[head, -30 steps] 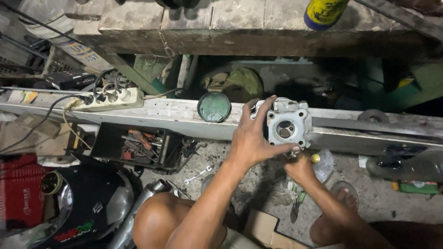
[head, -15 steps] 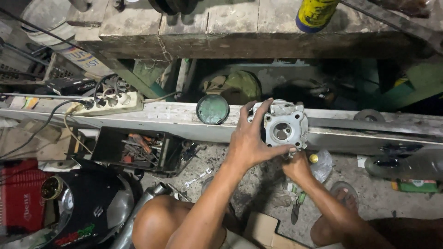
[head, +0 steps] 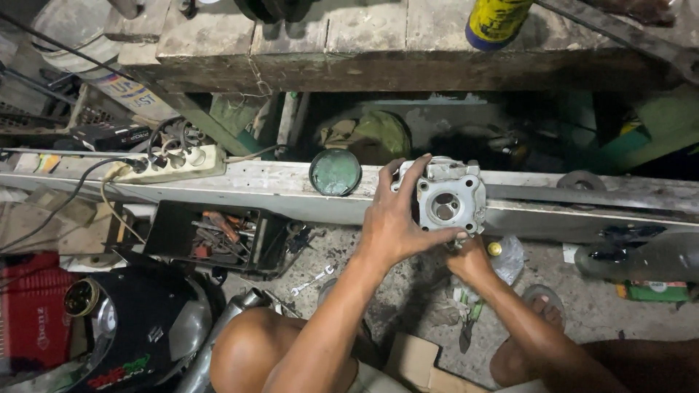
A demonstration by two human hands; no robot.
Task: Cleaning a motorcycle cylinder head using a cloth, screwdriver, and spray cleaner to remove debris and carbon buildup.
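Your right hand (head: 470, 260) sits under the grey metal engine part (head: 448, 202), its grip hidden. Your left hand (head: 393, 222) clamps that part's left side on the worktop (head: 255, 185). Farther left lies a round green-lined lid (head: 336, 172).

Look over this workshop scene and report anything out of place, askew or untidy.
A spanner and pliers lie loose on the dirty floor, though an open black tool tray sits nearby. The left hand steadies a grey metal engine part perched on a narrow beam, overhanging its edge.
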